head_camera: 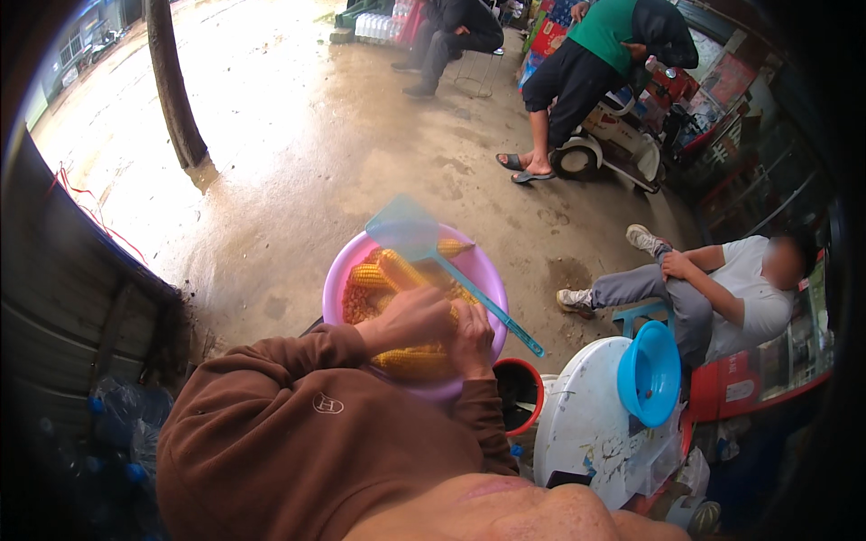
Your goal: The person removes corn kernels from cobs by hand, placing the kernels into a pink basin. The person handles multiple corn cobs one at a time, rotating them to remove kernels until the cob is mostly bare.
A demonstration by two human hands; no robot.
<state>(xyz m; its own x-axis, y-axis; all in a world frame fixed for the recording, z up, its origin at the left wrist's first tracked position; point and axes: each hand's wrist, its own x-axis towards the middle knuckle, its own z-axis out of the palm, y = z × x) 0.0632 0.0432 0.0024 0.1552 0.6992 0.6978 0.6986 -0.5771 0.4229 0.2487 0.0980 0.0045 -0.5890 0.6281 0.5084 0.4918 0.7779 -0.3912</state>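
Observation:
A pink plastic basin (333, 284) before me holds ears of yellow corn (369, 275) and loose kernels (355, 304). Over it my left hand (414, 319) and my right hand (473, 335) meet, fingers curled around an ear of corn (454, 312) that they mostly cover. Motion blurs the left hand. Another ear (400, 269) slants up just beyond its knuckles. More ears (409, 358) lie below my wrists. A teal plastic fly swatter (467, 280) lies across the basin, its handle reaching past the right rim.
A red-rimmed bucket (540, 399) stands right of the basin, beside a white round table (565, 412) bearing a blue basin (630, 372). A seated person (751, 291) is at the right. Farther off are a person (595, 47) by a scooter (609, 128), a seated person (467, 27) and a post (172, 88).

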